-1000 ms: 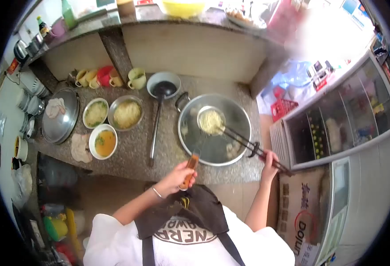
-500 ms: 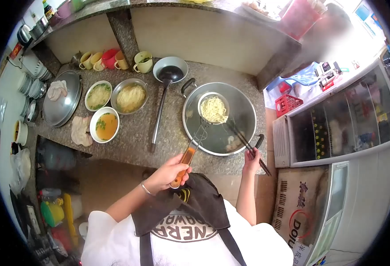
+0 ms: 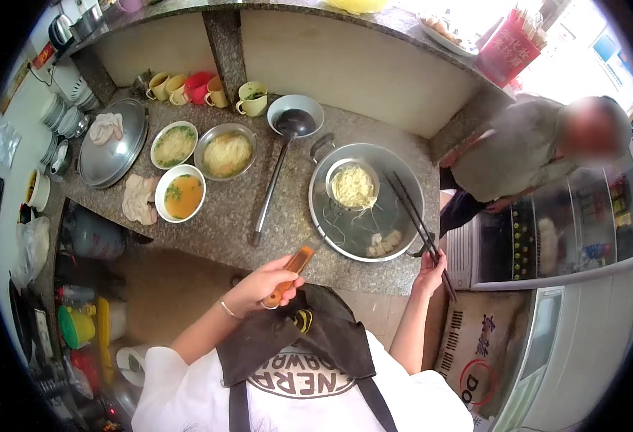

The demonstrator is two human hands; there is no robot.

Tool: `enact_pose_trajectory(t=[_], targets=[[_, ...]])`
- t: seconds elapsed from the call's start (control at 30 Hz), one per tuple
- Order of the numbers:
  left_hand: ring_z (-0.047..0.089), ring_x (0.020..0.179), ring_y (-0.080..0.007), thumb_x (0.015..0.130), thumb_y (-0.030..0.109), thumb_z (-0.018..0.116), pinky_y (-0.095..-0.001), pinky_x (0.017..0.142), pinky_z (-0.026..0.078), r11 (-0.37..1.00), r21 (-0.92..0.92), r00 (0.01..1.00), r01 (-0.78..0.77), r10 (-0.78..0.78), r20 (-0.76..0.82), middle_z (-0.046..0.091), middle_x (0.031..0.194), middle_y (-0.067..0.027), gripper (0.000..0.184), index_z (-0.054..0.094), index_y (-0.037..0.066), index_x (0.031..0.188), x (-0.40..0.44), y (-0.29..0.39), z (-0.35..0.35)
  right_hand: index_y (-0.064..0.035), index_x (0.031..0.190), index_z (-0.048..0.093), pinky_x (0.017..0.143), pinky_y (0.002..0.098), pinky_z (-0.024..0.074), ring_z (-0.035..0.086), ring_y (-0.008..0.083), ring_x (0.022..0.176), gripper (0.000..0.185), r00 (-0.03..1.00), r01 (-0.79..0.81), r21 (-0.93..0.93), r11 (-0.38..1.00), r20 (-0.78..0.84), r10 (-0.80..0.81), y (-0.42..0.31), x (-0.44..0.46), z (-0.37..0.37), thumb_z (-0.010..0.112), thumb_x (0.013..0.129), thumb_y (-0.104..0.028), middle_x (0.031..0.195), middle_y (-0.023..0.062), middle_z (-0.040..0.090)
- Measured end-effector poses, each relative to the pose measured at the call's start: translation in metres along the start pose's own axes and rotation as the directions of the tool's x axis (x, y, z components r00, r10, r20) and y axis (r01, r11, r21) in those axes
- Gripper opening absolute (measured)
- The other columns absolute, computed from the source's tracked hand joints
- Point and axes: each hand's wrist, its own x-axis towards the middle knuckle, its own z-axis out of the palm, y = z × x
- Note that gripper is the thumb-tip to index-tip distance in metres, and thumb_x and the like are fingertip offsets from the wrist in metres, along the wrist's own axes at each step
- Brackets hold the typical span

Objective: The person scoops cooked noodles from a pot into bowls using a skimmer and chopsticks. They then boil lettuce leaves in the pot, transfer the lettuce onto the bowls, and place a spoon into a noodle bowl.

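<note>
My left hand (image 3: 265, 285) is closed round the wooden handle of a noodle strainer (image 3: 289, 276). Its round basket, full of pale noodles (image 3: 352, 186), sits within the large metal pot (image 3: 322, 229), and a few strands trail over its edge into the liquid. Long dark chopsticks (image 3: 414, 213) are gripped in my right hand (image 3: 429, 273); their tips point over the pot's right side, apart from the noodles. Some pale chunks (image 3: 383, 243) lie low in the pot, too indistinct to name.
Left of the pot are a ladle (image 3: 273, 183) resting in a grey bowl (image 3: 315, 103), a metal bowl of noodles (image 3: 226, 153), a white noodle bowl (image 3: 174, 145) and a soup bowl (image 3: 181, 194). Several mugs (image 3: 198, 88) line the back. A person (image 3: 511, 147) stands at right by the fridge.
The chopsticks have moved from the noodles to the right and now stand apart from them. The strainer stays in the pot. The person at right has come further into view.
</note>
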Motion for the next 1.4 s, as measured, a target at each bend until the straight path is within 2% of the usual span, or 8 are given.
enact_pose_trajectory(t=[0.1, 0.17, 0.2, 0.47, 0.57, 0.83, 1.23, 1.4], targets=[[0.045, 0.052, -0.0077, 0.087, 0.005, 0.039, -0.0203, 0.041, 0.039, 1.000, -0.021, 0.997, -0.006, 0.007, 0.076, 0.047, 0.079, -0.0035, 0.043, 0.028, 0.010, 0.129, -0.004, -0.003, -0.009, -0.0021, 0.094, 0.054, 0.071, 0.0272, 0.0495, 0.056, 0.0140, 0.075, 0.025, 0.996, 0.079, -0.219, 0.972, -0.010, -0.083, 0.011, 0.000, -0.017, 0.048, 0.088, -0.026, 0.083, 0.0057, 0.057], [0.042, 0.050, -0.0068, 0.088, 0.006, 0.038, -0.0192, 0.040, 0.037, 0.972, -0.237, 0.991, 0.015, 0.018, 0.135, 0.045, 0.076, -0.0021, 0.040, 0.029, 0.013, 0.126, 0.013, -0.023, -0.016, -0.0025, 0.094, 0.054, 0.069, 0.0261, 0.0488, 0.055, 0.0132, 0.072, 0.026, 0.998, 0.057, -0.290, 0.955, 0.024, -0.052, 0.024, -0.006, -0.026, 0.049, 0.088, -0.027, 0.082, 0.0056, 0.056], [0.039, 0.049, -0.0059, 0.089, 0.007, 0.037, -0.0184, 0.039, 0.035, 0.983, -0.181, 0.997, 0.040, -0.029, 0.065, 0.043, 0.074, -0.0014, 0.034, 0.031, 0.014, 0.121, 0.024, -0.027, -0.006, -0.0039, 0.095, 0.054, 0.066, 0.0261, 0.0493, 0.055, 0.0113, 0.069, 0.024, 0.999, 0.046, -0.343, 0.938, 0.020, -0.041, 0.026, -0.017, -0.019, 0.048, 0.088, -0.027, 0.081, 0.0050, 0.057], [0.040, 0.049, -0.0085, 0.087, 0.007, 0.039, -0.0227, 0.042, 0.038, 1.000, -0.022, 1.000, -0.013, 0.013, 0.001, 0.044, 0.076, -0.0035, 0.031, 0.033, 0.013, 0.116, 0.041, -0.020, 0.016, -0.0014, 0.096, 0.052, 0.070, 0.0268, 0.0510, 0.056, 0.0149, 0.071, 0.024, 0.997, 0.041, -0.054, 0.998, -0.070, -0.045, 0.014, -0.035, 0.010, 0.051, 0.086, -0.023, 0.085, 0.0068, 0.055], [0.041, 0.050, -0.0090, 0.086, 0.007, 0.040, -0.0241, 0.043, 0.039, 1.000, -0.013, 1.000, -0.010, 0.010, 0.003, 0.044, 0.076, -0.0037, 0.031, 0.033, 0.013, 0.116, 0.046, -0.016, 0.014, -0.0005, 0.099, 0.051, 0.072, 0.0272, 0.0510, 0.056, 0.0160, 0.075, 0.025, 0.986, 0.164, -0.046, 0.985, -0.018, -0.165, -0.005, -0.043, 0.027, 0.050, 0.087, -0.022, 0.090, 0.0079, 0.055], [0.040, 0.050, -0.0070, 0.087, 0.005, 0.038, -0.0205, 0.042, 0.037, 0.999, -0.041, 1.000, 0.008, -0.007, 0.031, 0.043, 0.076, -0.0029, 0.038, 0.029, 0.013, 0.123, 0.036, -0.012, 0.001, -0.0005, 0.100, 0.051, 0.071, 0.0267, 0.0498, 0.056, 0.0147, 0.070, 0.026, 0.980, 0.191, -0.019, 0.981, -0.050, -0.192, -0.020, -0.027, 0.030, 0.044, 0.090, -0.024, 0.085, 0.0071, 0.056], [0.041, 0.045, -0.0053, 0.085, 0.006, 0.043, -0.0183, 0.035, 0.036, 0.997, -0.059, 0.995, -0.055, 0.059, 0.076, 0.045, 0.074, -0.0029, 0.032, 0.035, 0.008, 0.117, -0.029, 0.000, -0.055, -0.0013, 0.101, 0.054, 0.073, 0.0282, 0.0513, 0.057, 0.0180, 0.075, 0.028, 0.976, 0.208, 0.010, 0.978, 0.065, -0.208, -0.019, -0.030, 0.079, 0.048, 0.087, -0.025, 0.088, 0.0084, 0.057], [0.036, 0.042, -0.0026, 0.084, 0.006, 0.045, -0.0166, 0.033, 0.032, 0.989, 0.005, 0.989, -0.146, 0.146, -0.018, 0.043, 0.070, 0.0007, 0.054, 0.022, 0.011, 0.132, -0.124, 0.015, -0.069, -0.0019, 0.098, 0.056, 0.069, 0.0260, 0.0501, 0.056, 0.0152, 0.071, 0.026, 0.953, 0.083, 0.015, 0.996, 0.292, -0.084, -0.016, -0.064, 0.113, 0.049, 0.087, -0.024, 0.087, 0.0069, 0.060]])
